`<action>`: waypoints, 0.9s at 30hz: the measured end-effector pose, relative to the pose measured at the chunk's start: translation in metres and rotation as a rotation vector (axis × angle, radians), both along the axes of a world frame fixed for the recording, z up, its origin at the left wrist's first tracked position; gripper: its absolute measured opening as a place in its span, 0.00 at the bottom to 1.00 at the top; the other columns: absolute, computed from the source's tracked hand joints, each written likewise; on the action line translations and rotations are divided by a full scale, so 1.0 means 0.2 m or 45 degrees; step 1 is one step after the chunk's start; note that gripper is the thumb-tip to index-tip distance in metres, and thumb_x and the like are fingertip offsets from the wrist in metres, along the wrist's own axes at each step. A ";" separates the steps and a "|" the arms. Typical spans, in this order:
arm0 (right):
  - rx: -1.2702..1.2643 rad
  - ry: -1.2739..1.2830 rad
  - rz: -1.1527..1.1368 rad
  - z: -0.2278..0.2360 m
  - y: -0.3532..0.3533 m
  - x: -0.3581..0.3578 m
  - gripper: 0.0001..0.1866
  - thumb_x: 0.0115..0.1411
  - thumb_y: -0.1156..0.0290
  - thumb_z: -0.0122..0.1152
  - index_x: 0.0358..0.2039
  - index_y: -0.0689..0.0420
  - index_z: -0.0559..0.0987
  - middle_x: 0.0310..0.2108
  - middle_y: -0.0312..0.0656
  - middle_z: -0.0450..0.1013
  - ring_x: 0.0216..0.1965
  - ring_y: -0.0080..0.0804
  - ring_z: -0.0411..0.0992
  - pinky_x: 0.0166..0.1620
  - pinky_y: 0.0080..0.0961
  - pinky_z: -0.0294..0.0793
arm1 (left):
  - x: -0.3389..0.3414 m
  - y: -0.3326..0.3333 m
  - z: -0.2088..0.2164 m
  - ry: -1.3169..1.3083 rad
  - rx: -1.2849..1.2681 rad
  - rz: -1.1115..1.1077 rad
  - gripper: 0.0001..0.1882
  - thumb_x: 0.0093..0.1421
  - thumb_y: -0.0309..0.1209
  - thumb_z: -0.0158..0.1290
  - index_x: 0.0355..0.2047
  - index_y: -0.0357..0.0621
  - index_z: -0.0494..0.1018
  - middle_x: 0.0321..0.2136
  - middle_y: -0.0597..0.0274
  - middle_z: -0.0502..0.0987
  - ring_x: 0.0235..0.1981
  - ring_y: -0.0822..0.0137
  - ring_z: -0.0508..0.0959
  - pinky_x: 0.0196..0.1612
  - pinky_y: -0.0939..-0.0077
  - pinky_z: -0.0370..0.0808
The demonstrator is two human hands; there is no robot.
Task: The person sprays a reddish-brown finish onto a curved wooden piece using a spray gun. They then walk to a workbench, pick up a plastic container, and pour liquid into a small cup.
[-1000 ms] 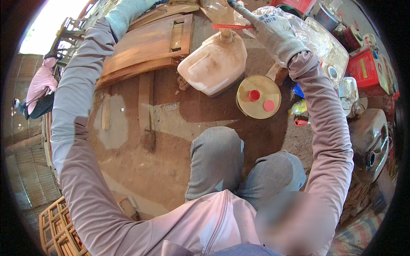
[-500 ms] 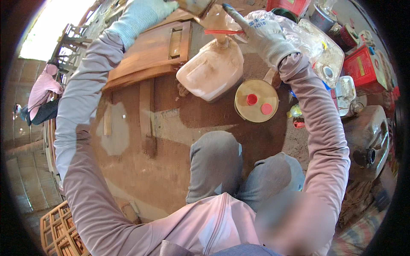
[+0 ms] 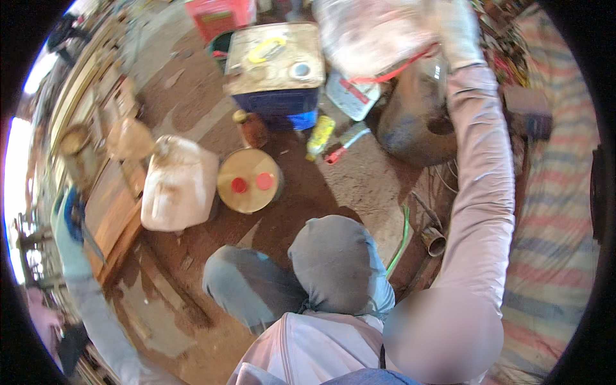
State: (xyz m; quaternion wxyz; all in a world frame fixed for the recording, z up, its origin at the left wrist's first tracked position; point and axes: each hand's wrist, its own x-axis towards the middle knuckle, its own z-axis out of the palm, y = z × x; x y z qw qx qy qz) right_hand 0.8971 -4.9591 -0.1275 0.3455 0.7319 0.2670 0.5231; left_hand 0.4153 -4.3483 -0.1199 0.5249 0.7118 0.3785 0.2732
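Note:
My right hand (image 3: 457,32), in a pale glove, is raised at the upper right. It grips a clear plastic bag (image 3: 378,38) with a red strip along its lower edge; the fingers are partly blurred. My left hand (image 3: 69,221), gloved with dark blue on the palm side, is at the far left beside a wooden panel (image 3: 119,224). Its thumb stands apart from the fingers, and nothing plainly shows in it. In front of my knees are a whitish jerrycan (image 3: 179,186) and a round tin (image 3: 250,173) with two red spots on its lid.
A blue container (image 3: 276,106) with a dirty pale top stands ahead, near a brown bottle (image 3: 255,131) and a yellow bottle (image 3: 321,136). Under my right arm are a big dark jug (image 3: 414,119) and a green hose (image 3: 401,240). A striped sheet (image 3: 552,218) spreads at right.
My view has turned to the right. The plastic bag has come off the pale-topped container and moved right with my right hand. My left hand has dropped back to the far left.

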 end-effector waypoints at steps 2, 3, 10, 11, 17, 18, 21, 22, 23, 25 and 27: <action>0.672 0.334 -0.640 0.22 -0.50 -0.03 0.19 0.62 0.61 0.44 0.48 0.57 0.75 0.46 0.49 0.73 0.48 0.45 0.69 0.50 0.39 0.68 | -0.17 -0.03 -0.06 -0.248 -0.018 -0.162 0.15 0.63 0.30 0.52 0.49 0.38 0.73 0.40 0.62 0.78 0.37 0.74 0.78 0.37 0.83 0.74; 1.059 0.379 -0.456 0.38 -0.71 -0.09 0.23 0.62 0.51 0.47 0.41 0.59 0.79 0.39 0.57 0.76 0.41 0.57 0.75 0.45 0.48 0.73 | -0.24 -0.06 -0.05 -0.192 -0.117 -0.164 0.15 0.63 0.29 0.52 0.50 0.37 0.72 0.42 0.60 0.78 0.38 0.72 0.78 0.40 0.81 0.75; 1.099 0.652 -0.920 0.20 -0.90 0.06 0.28 0.63 0.46 0.40 0.43 0.56 0.79 0.42 0.57 0.76 0.47 0.57 0.74 0.46 0.52 0.71 | -0.15 -0.76 -0.18 -0.124 -0.226 0.054 0.17 0.63 0.29 0.52 0.51 0.36 0.71 0.38 0.61 0.77 0.33 0.74 0.77 0.37 0.81 0.76; 1.200 0.758 -0.786 0.04 -0.89 0.12 0.29 0.63 0.45 0.41 0.43 0.56 0.79 0.42 0.58 0.76 0.47 0.57 0.73 0.47 0.51 0.71 | -0.09 -0.89 -0.20 -0.091 -0.184 -0.048 0.17 0.63 0.29 0.52 0.51 0.36 0.70 0.37 0.62 0.77 0.31 0.75 0.77 0.35 0.82 0.75; 1.239 1.328 -0.664 -0.69 -0.99 0.59 0.35 0.58 0.36 0.48 0.41 0.59 0.81 0.40 0.61 0.75 0.47 0.55 0.73 0.48 0.42 0.71 | 0.32 -1.56 -0.31 0.042 -0.628 -0.240 0.24 0.57 0.22 0.54 0.55 0.31 0.66 0.36 0.59 0.76 0.23 0.76 0.74 0.27 0.85 0.73; 1.110 1.483 -0.581 -0.74 -1.06 0.65 0.31 0.57 0.39 0.52 0.41 0.55 0.81 0.38 0.57 0.76 0.43 0.51 0.74 0.46 0.39 0.72 | 0.37 -1.63 -0.33 0.049 -0.717 -0.279 0.25 0.56 0.22 0.54 0.55 0.31 0.66 0.37 0.59 0.76 0.23 0.74 0.74 0.26 0.84 0.73; 1.249 1.848 -0.395 -0.89 -1.26 0.78 0.21 0.58 0.48 0.59 0.41 0.51 0.82 0.32 0.43 0.77 0.32 0.34 0.72 0.40 0.29 0.71 | 0.51 -1.79 -0.44 0.102 -0.676 -0.537 0.24 0.58 0.23 0.53 0.56 0.32 0.65 0.38 0.60 0.75 0.30 0.75 0.75 0.31 0.82 0.72; 1.271 1.832 -0.368 -0.92 -1.30 0.82 0.20 0.58 0.51 0.60 0.41 0.53 0.82 0.33 0.41 0.77 0.32 0.32 0.71 0.40 0.28 0.70 | 0.54 -1.82 -0.47 0.113 -0.638 -0.598 0.25 0.58 0.23 0.53 0.56 0.32 0.65 0.39 0.60 0.75 0.33 0.74 0.75 0.35 0.81 0.74; 1.519 1.876 -0.316 -0.94 -1.35 0.84 0.19 0.58 0.53 0.60 0.40 0.55 0.81 0.33 0.38 0.76 0.32 0.30 0.70 0.40 0.26 0.69 | 0.57 -1.84 -0.49 0.053 -0.765 -0.700 0.25 0.56 0.21 0.54 0.55 0.31 0.67 0.44 0.59 0.75 0.44 0.72 0.75 0.48 0.80 0.71; 2.200 1.984 -0.118 -1.01 -1.38 0.87 0.18 0.59 0.55 0.60 0.42 0.54 0.80 0.35 0.37 0.75 0.34 0.32 0.69 0.43 0.25 0.68 | 0.63 -1.87 -0.58 0.118 -0.770 -0.751 0.28 0.55 0.21 0.57 0.57 0.32 0.66 0.45 0.60 0.75 0.45 0.73 0.74 0.48 0.81 0.71; 2.552 2.062 0.040 -1.04 -1.41 0.85 0.17 0.59 0.55 0.59 0.42 0.53 0.80 0.35 0.37 0.75 0.34 0.33 0.69 0.43 0.25 0.68 | 0.67 -1.89 -0.67 0.109 -0.769 -0.848 0.30 0.54 0.22 0.58 0.58 0.32 0.65 0.47 0.61 0.75 0.46 0.74 0.73 0.48 0.81 0.71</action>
